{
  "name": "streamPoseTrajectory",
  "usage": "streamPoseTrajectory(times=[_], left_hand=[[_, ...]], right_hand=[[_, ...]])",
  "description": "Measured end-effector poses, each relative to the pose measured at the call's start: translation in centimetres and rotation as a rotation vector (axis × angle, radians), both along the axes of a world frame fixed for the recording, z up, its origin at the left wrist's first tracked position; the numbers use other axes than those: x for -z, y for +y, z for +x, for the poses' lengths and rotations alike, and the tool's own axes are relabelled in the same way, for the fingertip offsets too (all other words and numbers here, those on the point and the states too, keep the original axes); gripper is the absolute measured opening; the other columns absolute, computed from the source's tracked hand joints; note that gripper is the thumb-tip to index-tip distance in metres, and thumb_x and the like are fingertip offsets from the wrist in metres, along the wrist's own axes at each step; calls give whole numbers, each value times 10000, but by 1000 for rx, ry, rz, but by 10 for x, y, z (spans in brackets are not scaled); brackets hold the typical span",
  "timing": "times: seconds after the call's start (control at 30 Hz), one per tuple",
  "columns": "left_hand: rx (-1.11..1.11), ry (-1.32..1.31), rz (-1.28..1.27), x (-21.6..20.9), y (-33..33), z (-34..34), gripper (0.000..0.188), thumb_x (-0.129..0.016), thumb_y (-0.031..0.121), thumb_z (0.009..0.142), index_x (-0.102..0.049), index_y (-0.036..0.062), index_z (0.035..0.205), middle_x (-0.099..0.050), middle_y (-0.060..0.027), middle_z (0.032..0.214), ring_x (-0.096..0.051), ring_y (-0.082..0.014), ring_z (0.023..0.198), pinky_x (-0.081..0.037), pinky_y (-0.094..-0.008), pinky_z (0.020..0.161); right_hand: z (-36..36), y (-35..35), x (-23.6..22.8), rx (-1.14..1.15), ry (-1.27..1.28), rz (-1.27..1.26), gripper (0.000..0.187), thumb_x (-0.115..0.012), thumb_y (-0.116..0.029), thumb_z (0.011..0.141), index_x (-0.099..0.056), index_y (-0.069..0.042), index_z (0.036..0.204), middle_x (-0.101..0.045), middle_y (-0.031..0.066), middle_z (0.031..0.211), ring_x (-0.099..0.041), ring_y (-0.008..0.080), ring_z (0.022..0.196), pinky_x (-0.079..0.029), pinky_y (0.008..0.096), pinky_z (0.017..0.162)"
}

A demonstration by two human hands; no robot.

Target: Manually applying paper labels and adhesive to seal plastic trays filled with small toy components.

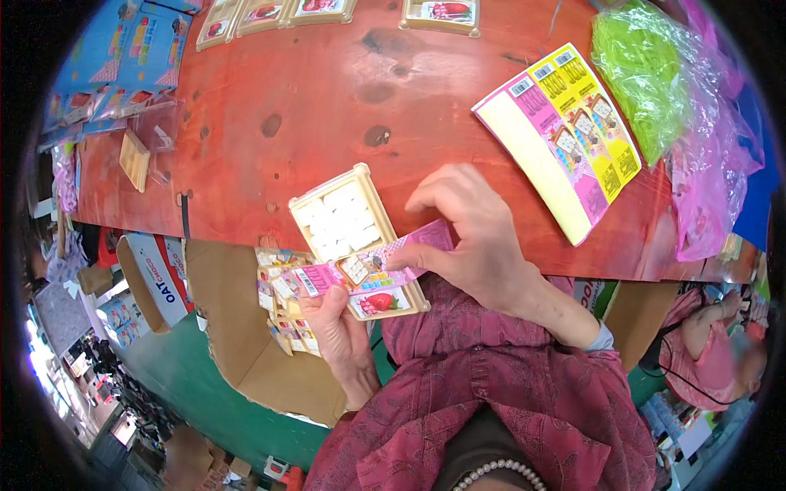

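Note:
My left hand [340, 334] is closed on the lower left edge of a cream plastic tray [381, 195], its thumb on the front. Rows of small white pieces [340, 221] fill the tray's upper part, and a strawberry picture [381, 304] shows at its lower end. Across its middle lies a printed pink label strip [360, 268], its right end sticking out past the tray. My right hand [475, 225] is on that side, its thumb touching the strip and its bent index finger raised apart from the thumb. The other right fingers are partly hidden.
On the red table [319, 106] lies a pink-and-yellow label sheet [565, 139], near green [643, 74] and pink plastic bags [704, 188]. Several trays [442, 15] line the far edge. Below stands an open cardboard box [246, 352] holding packs. Another person [704, 352] is at right.

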State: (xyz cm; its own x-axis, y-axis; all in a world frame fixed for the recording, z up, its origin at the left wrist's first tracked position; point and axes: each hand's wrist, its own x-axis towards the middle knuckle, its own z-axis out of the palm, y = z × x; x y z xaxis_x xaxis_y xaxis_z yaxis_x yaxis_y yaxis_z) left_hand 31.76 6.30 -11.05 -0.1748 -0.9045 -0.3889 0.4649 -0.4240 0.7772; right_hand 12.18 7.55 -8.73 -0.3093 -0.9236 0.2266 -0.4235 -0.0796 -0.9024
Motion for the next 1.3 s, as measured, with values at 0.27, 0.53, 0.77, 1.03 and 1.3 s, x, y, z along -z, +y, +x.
streamPoseTrajectory(times=[0.27, 0.53, 0.77, 1.03, 1.3], left_hand=[[-121, -104, -53, -14, 1, -34, 480, -680, -37, 687, -490, -30, 1127, -599, -127, 1044, -594, -224, 928, -485, -359, 850], [44, -80, -313, -11, -2, -36, 473, -710, 43, 681, -477, -3, 1089, -587, -125, 1044, -590, -251, 959, -489, -393, 853], [331, 74, -712, 3, -31, -42, 381, -465, 383, 911, -524, 7, 903, -533, -157, 750, -530, -247, 634, -490, -366, 621], [393, 109, -633, -14, -35, -50, 329, -623, 300, 804, -629, -6, 684, -562, -128, 734, -534, -229, 640, -479, -348, 590], [706, -46, -809, -21, -52, -53, 334, -667, 301, 700, -686, -22, 785, -529, -60, 640, -483, -216, 659, -439, -356, 638]], right_hand=[[13, 23, -5, 208, 75, 88, 242, -755, -162, 654, -576, -39, 763, -537, 54, 673, -497, 245, 611, -391, 329, 525], [-2, 32, -7, -2, -1004, 189, 209, -697, 11, 695, -615, 18, 886, -577, 57, 814, -555, 126, 759, -450, 261, 642], [-7, 38, -5, -194, -445, -193, 145, -649, 41, 674, -642, -8, 810, -628, 92, 831, -583, 228, 774, -477, 333, 684], [-5, 50, 0, -176, -336, -154, 126, -664, -14, 641, -665, -92, 741, -660, 27, 807, -584, 217, 887, -393, 465, 942], [-13, 50, 7, -206, -343, -139, 137, -722, -38, 615, -637, -101, 702, -651, 17, 814, -580, 215, 885, -328, 484, 996]])
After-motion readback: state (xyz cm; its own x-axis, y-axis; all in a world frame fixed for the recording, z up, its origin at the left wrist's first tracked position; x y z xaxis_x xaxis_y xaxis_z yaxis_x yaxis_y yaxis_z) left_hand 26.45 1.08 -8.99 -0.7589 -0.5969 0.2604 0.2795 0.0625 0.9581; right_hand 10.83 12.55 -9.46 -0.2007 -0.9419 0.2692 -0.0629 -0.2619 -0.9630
